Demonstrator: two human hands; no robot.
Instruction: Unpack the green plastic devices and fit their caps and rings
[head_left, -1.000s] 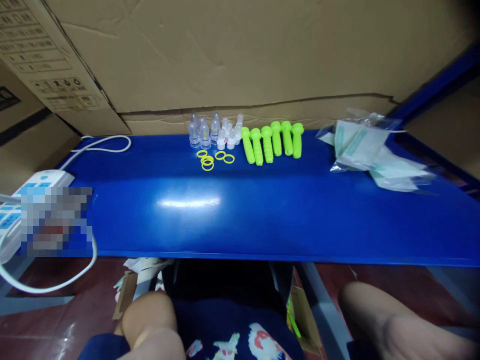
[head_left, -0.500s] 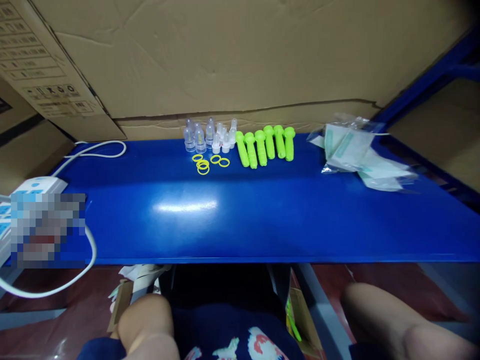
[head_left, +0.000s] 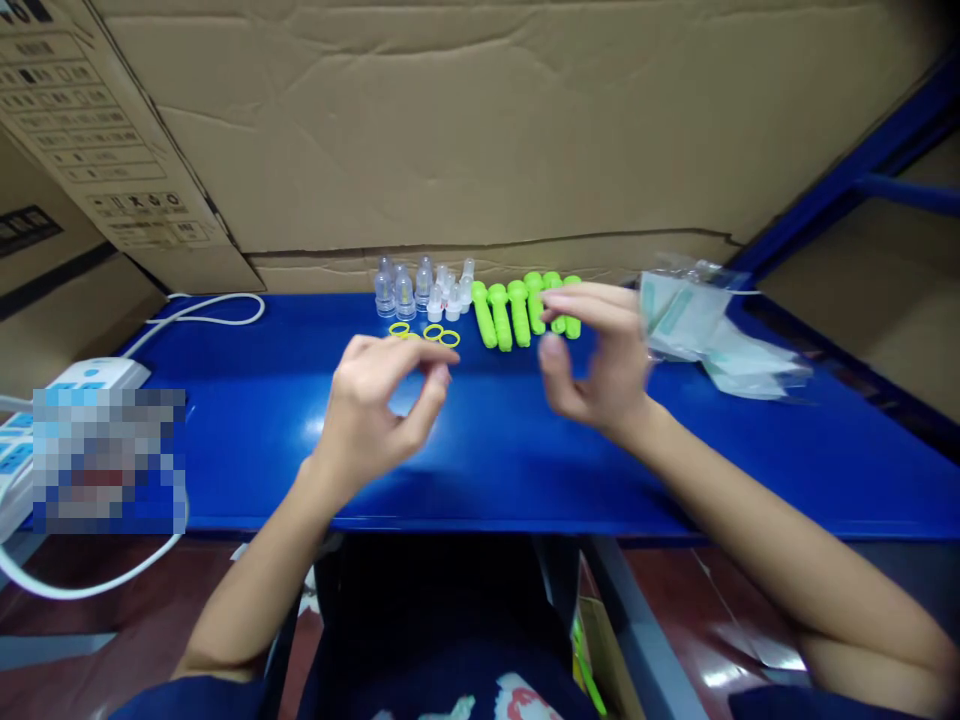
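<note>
Both of my hands hover over the blue table (head_left: 247, 420). My left hand (head_left: 382, 405) has curled, parted fingers with nothing in them, just in front of several yellow rings (head_left: 433, 332). My right hand (head_left: 596, 360) is also open and empty, its fingertips reaching over a row of several lime-green pegs (head_left: 510, 310). Behind the rings stand several small clear and white caps (head_left: 424, 285) against the cardboard.
Large cardboard boxes (head_left: 465, 130) wall off the back of the table. A pile of clear plastic bags (head_left: 720, 335) lies at the right. A white power strip (head_left: 67, 385) with its cable (head_left: 202, 305) sits at the left edge. Blue shelf framing (head_left: 862, 150) rises at the right.
Both hands have risen from below the table edge to above its middle. The view has tilted slightly.
</note>
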